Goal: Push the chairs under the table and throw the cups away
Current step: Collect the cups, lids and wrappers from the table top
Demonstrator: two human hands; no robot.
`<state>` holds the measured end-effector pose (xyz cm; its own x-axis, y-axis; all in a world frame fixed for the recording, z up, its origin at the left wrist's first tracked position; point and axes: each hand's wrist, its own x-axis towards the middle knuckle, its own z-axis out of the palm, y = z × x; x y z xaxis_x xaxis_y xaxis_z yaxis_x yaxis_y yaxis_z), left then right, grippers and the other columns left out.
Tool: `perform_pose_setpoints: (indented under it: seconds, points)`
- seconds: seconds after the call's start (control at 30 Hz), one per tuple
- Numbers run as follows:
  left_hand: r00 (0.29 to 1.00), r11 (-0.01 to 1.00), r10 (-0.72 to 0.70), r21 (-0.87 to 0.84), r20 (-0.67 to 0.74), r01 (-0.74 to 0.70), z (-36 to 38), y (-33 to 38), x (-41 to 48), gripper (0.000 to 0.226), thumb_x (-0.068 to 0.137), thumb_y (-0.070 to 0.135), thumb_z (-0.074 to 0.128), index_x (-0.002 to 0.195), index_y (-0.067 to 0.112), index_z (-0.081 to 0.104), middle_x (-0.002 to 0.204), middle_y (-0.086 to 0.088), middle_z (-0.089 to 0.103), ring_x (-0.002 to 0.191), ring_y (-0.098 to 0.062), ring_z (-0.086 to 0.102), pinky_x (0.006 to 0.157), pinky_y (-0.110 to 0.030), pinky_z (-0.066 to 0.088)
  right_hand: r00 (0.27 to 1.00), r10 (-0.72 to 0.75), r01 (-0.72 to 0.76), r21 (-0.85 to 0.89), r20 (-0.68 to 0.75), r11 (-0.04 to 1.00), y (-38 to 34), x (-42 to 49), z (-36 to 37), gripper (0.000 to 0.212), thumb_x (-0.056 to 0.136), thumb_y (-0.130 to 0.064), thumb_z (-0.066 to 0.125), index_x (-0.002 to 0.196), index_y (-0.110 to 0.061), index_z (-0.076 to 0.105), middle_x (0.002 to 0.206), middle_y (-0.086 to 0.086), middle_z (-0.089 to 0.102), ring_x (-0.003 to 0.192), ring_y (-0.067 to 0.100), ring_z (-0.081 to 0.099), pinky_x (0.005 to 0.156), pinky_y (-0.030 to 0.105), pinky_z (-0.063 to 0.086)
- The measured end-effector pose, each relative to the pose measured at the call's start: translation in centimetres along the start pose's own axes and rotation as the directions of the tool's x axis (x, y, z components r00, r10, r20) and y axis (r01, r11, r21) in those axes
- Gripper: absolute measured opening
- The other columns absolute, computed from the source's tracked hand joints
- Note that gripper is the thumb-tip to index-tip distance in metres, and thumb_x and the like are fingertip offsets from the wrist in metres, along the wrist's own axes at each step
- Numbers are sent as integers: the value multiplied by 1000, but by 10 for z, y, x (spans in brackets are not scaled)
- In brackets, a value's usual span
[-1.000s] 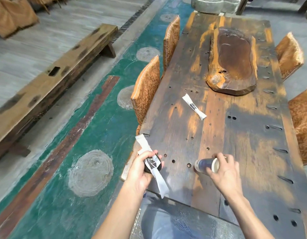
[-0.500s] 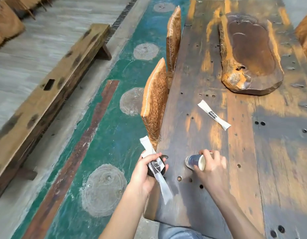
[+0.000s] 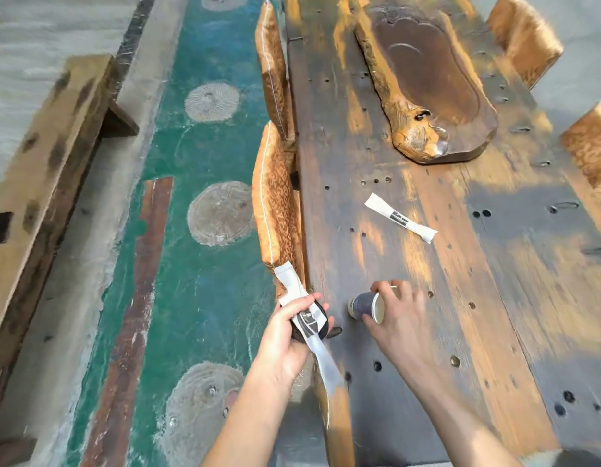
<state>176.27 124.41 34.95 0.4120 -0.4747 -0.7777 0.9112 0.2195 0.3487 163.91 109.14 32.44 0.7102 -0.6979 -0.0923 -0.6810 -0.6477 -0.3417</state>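
The right hand [image 3: 398, 323] is closed round a dark paper cup [image 3: 366, 303] tipped on its side just over the table [image 3: 494, 298], near its left edge, while the left hand [image 3: 292, 335] grips a dark round thing (a second cup, I'd guess, but I cannot tell) with a white packet [image 3: 294, 291] pressed against it. I'd keep the cup's mouth tilted up in case of dregs and collect the other packet [image 3: 400, 217] lying farther up the table. The chair [image 3: 275, 210] beside the edge looks tucked in.
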Motion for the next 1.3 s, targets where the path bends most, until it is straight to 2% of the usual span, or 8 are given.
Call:
perform_pose_setpoints:
  seconds: [0.1, 0.27, 0.37, 0.47, 0.7, 0.83, 1.03, 1.3]
  points:
    - [995, 995, -73, 71, 66, 69, -9, 25, 3, 33, 72, 8, 70, 102, -5, 65, 94, -18, 66, 86, -30, 66, 75, -44, 58, 995, 103, -103, -46, -14, 994, -26, -5, 3, 49, 76, -39, 80, 117, -31, 54, 125, -3, 48, 111, 28, 43, 72, 40, 54]
    - [974, 967, -196, 187, 118, 172, -37, 77, -1, 37, 78, 9, 69, 112, -2, 63, 95, -17, 63, 83, -28, 65, 76, -42, 56, 961, 266, -268, -4, -75, 964, -76, -30, 2, 49, 78, -37, 79, 119, -32, 52, 127, -1, 46, 113, 31, 42, 78, 42, 53]
    - [965, 954, -223, 235, 135, 187, -47, 110, -3, 26, 74, 5, 69, 99, -3, 66, 89, -16, 65, 81, -29, 64, 79, -44, 53, 919, 369, -365, 57, -135, 929, -96, -39, -6, 47, 78, -35, 77, 118, -33, 52, 126, 0, 46, 112, 29, 41, 79, 41, 50]
    - [947, 938, -260, 282, 188, 201, -46, 137, -7, 16, 70, 6, 70, 86, 3, 66, 82, -12, 65, 79, -28, 61, 78, -43, 51, 890, 415, -412, 55, -188, 909, -114, -50, -11, 47, 80, -36, 77, 119, -32, 52, 127, 0, 45, 114, 28, 40, 79, 40, 49]
    - [909, 902, -312, 387, 278, 192, -8, 172, 5, 27, 73, 13, 76, 95, 8, 63, 92, -10, 64, 85, -29, 62, 78, -44, 54, 862, 458, -467, 10, -216, 884, -142, -45, -10, 50, 79, -37, 77, 122, -32, 51, 130, 1, 46, 120, 29, 42, 82, 45, 55]
    - [897, 894, -297, 427, 329, 139, 24, 191, 19, 34, 72, 13, 74, 104, 9, 62, 98, -11, 65, 90, -29, 64, 89, -47, 52, 853, 479, -488, 6, -207, 873, -140, -17, -12, 53, 78, -36, 78, 124, -31, 51, 135, -1, 46, 124, 28, 41, 83, 47, 56]
    - [897, 871, -318, 468, 307, 149, 59, 210, 57, 22, 72, 7, 74, 91, 10, 63, 96, -12, 66, 93, -32, 64, 101, -51, 45, 821, 551, -551, 48, -148, 833, -118, 44, -3, 59, 77, -43, 82, 126, -30, 50, 134, 2, 47, 124, 32, 43, 85, 49, 56]
    - [886, 805, -373, 570, 274, 162, 126, 207, 120, 21, 70, 7, 73, 87, 12, 62, 90, -12, 66, 83, -31, 64, 82, -47, 53, 732, 681, -675, 120, -15, 728, -66, 113, 19, 53, 80, -42, 78, 122, -26, 51, 130, 6, 46, 124, 35, 39, 84, 49, 54]
